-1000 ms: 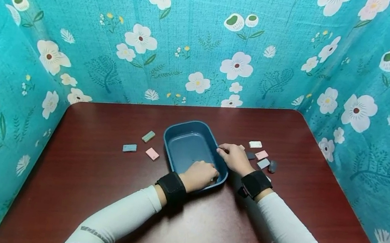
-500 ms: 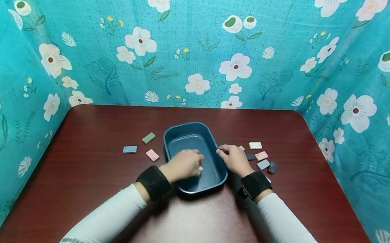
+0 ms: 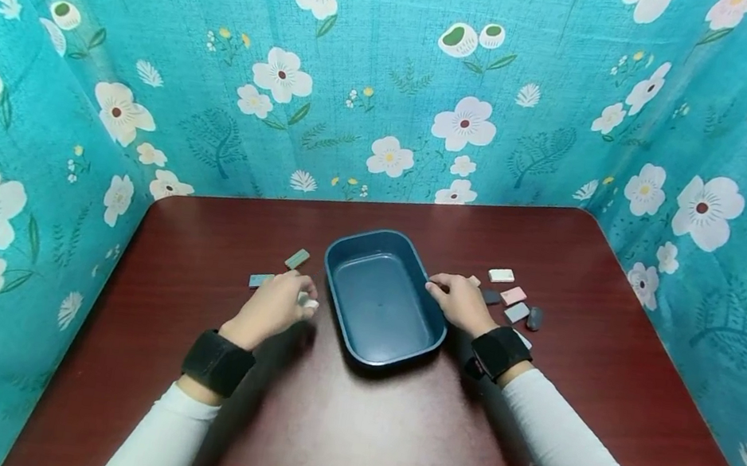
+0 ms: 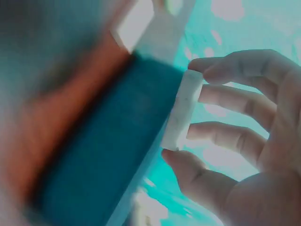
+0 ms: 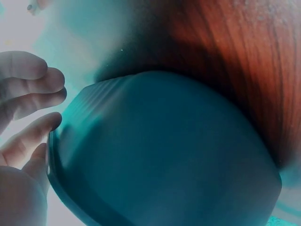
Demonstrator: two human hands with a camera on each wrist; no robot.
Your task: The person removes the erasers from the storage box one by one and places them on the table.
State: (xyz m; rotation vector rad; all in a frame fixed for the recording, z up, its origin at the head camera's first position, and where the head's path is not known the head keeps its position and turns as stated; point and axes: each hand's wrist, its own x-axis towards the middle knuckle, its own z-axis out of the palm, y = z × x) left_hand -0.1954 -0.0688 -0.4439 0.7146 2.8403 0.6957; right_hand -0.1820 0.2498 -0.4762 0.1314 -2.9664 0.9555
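My left hand is left of the dark blue plastic bin, over the table. It pinches a small white eraser-like block by its ends between thumb and fingers, plain in the left wrist view. Near its fingers lie a blue block and a green block; the hand covers the spot beside them. My right hand holds the bin's right rim; in the right wrist view thumb and forefinger pinch the rim, the other fingers clear of it. No block shows inside the bin.
Right of my right hand are a white block, a pink block, a grey block, a dark block and a dark rounded piece. Another pale piece is partly hidden by the wrist. Floral cloth surrounds the brown table.
My left hand has come up out of the bin with the white eraser-like block and moved left over the table. My right hand stays at the bin's rim. The view has shifted slightly.
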